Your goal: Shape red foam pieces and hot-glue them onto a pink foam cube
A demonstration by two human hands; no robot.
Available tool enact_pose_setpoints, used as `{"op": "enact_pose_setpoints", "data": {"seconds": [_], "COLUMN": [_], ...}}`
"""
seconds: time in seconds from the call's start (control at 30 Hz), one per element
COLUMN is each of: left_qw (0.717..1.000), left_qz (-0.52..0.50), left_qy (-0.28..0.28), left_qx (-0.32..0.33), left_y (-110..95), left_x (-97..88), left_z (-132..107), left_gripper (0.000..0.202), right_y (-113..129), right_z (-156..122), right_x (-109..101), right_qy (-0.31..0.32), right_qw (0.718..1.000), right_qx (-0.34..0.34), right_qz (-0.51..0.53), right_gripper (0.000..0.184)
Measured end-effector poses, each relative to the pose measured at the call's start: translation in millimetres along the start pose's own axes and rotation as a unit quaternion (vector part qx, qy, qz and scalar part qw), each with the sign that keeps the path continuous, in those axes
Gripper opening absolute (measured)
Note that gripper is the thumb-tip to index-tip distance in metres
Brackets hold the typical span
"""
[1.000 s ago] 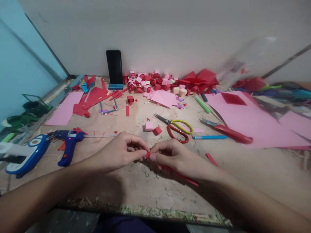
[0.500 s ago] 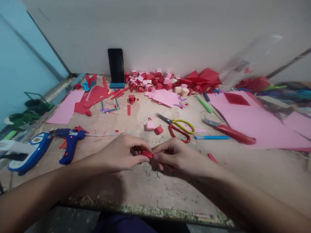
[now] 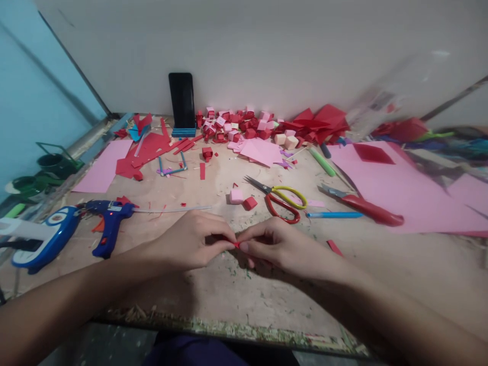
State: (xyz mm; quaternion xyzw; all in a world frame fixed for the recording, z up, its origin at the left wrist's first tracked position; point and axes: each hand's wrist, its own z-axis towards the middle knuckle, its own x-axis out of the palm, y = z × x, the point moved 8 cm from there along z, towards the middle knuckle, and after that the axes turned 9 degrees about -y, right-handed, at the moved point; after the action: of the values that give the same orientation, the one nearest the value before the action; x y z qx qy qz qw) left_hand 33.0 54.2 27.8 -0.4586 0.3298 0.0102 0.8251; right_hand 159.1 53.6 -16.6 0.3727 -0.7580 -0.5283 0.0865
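Between my two hands is a small piece of red paper, pinched at both ends and mostly covered by my fingertips. My left hand closes thumb and forefinger on its left end. My right hand grips the right end the same way, its other fingers curled below. Just beyond the hands lie a pink paper cube and a red paper cube. Scissors with one yellow and one red handle rest near my right hand. A red paper strip lies right of that hand.
A blue glue gun sits left on its stand. At the back, a phone leans upright beside a heap of pink and red paper cubes. Right are a blue stick, a red-handled cutting tool and pink paper sheets.
My left fingertips have slid right, close against my right fingertips. Less of the red paper shows between them now. The right hand has hardly moved.
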Motion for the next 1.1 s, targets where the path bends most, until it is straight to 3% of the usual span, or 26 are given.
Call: {"op": "enact_pose_setpoints", "data": {"seconds": [0.33,0.57,0.73,1.1], "left_qw": [0.996,0.998,0.998,0.997], "left_qz": [0.038,0.060,0.056,0.057], "left_qy": [-0.033,0.007,-0.007,-0.031], "left_qx": [-0.071,-0.031,-0.028,-0.029], "left_y": [10,9,7,6], "left_x": [-6.7,3.7,0.4,-4.8], "left_z": [1,-1,-1,0], "left_gripper": [0.008,0.010,0.011,0.010], "right_y": [18,27,30,30], "right_z": [-9,-12,-12,-12], "right_x": [-5,2,4,-2], "right_qy": [-0.105,-0.113,-0.104,-0.153], "right_qw": [0.983,0.965,0.954,0.950], "right_qx": [-0.065,-0.130,-0.166,-0.145], "right_qz": [-0.134,-0.199,-0.225,-0.230], "right_gripper": [0.030,0.030,0.032,0.033]}}
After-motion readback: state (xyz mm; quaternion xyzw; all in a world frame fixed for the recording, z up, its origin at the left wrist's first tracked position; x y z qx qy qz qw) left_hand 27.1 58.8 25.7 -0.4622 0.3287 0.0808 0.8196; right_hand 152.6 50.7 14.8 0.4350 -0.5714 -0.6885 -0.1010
